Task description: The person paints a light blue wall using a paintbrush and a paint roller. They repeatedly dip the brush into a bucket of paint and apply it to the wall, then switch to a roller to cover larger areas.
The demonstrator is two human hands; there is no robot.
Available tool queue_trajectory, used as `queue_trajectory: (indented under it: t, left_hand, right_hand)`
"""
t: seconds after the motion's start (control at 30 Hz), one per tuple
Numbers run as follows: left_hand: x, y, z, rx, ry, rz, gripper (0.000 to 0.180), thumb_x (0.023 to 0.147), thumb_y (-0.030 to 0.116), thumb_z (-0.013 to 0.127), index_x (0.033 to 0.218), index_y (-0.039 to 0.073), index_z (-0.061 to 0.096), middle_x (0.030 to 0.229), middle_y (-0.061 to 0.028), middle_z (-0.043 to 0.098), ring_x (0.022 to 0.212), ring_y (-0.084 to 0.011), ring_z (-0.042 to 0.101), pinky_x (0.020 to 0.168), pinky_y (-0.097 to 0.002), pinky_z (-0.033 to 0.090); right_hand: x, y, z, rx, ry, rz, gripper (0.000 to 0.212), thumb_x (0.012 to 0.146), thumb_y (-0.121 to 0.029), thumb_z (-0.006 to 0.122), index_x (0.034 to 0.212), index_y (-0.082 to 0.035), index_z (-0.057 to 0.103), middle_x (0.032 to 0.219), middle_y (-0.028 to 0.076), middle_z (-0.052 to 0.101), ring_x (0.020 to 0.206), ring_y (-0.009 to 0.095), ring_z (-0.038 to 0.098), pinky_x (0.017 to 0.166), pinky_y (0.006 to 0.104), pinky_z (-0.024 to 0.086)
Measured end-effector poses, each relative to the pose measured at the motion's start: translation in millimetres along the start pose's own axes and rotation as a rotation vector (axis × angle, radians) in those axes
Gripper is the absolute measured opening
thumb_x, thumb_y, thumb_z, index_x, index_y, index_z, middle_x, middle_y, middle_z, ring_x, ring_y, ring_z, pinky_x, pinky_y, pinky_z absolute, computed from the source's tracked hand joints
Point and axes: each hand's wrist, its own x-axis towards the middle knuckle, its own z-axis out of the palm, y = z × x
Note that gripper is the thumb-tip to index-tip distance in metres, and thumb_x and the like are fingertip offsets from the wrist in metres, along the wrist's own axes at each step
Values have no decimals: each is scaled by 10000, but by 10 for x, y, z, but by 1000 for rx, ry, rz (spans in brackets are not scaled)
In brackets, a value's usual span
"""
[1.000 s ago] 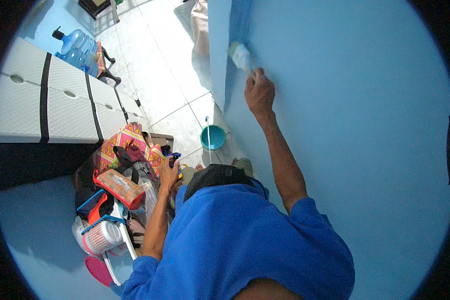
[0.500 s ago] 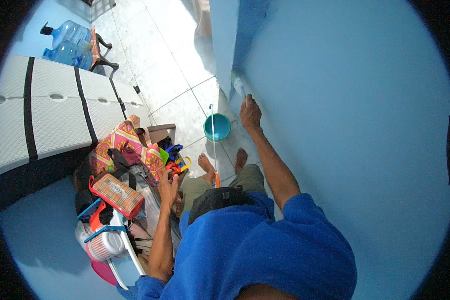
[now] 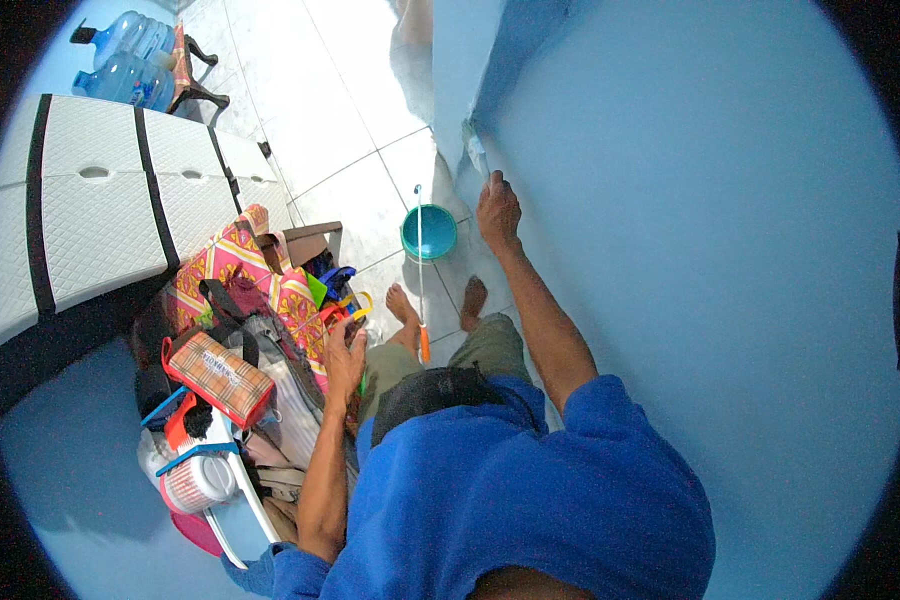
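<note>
The brush [image 3: 476, 150] is at the upper middle of the frame, in the right hand [image 3: 498, 212], close to the corner of the blue wall [image 3: 690, 250]. From where I stand, the step in hand seems to be brushing along this corner, where a darker band runs upward. Whether the bristles press on the wall, I cannot tell. I think the next move calls for a steady wrist and bristles kept along the edge. The right hand is closed around the handle. The left hand [image 3: 343, 362], left of centre, is half open with fingers loosely bent; I see nothing held in it. It is near the pile of bags [image 3: 232, 375]; touching or not, I cannot say. A bucket [image 3: 444, 232] stands on the floor [image 3: 355, 205], with a pole [image 3: 421, 285] across it.
</note>
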Motion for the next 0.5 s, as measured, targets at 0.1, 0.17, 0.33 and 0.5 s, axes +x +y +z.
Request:
queue_trajectory:
  t: [0.1, 0.17, 0.33, 0.5]
  left_hand:
    - [-22, -109, 19, 20, -12, -2, 297, 802, 138, 554, 1058, -10, 525, 974, -191, 590, 917, -285, 575, 821, -349, 434]
    - [-35, -135, 21, 30, -14, 23, 301, 803, 145, 554, 1059, -10, 525, 976, -192, 590, 921, -288, 575, 821, -351, 435]
    - [45, -151, 55, -4, -22, 67, 314, 802, 171, 556, 1059, -7, 525, 978, -199, 590, 921, -300, 577, 812, -364, 440]
    - [162, -188, 102, -38, 13, 40, 325, 793, 186, 570, 1065, 14, 526, 959, -215, 588, 866, -320, 589, 787, -377, 449]
  right_hand:
    - [-84, -34, -75, -30, -56, 69, 152, 838, -122, 478, 927, -4, 445, 762, 205, 556, 719, 378, 565, 624, 452, 443]
    - [-81, -100, -190, -8, -8, 35, 148, 836, -131, 481, 916, -11, 447, 747, 200, 558, 710, 378, 568, 623, 454, 443]
    - [139, -654, -932, 100, 142, -178, 193, 836, -133, 496, 962, 13, 493, 857, 209, 561, 710, 367, 573, 598, 406, 461]
    - [166, -1016, -1296, 235, 580, -312, 198, 862, -188, 512, 928, -5, 477, 767, 152, 542, 629, 292, 565, 559, 372, 440]
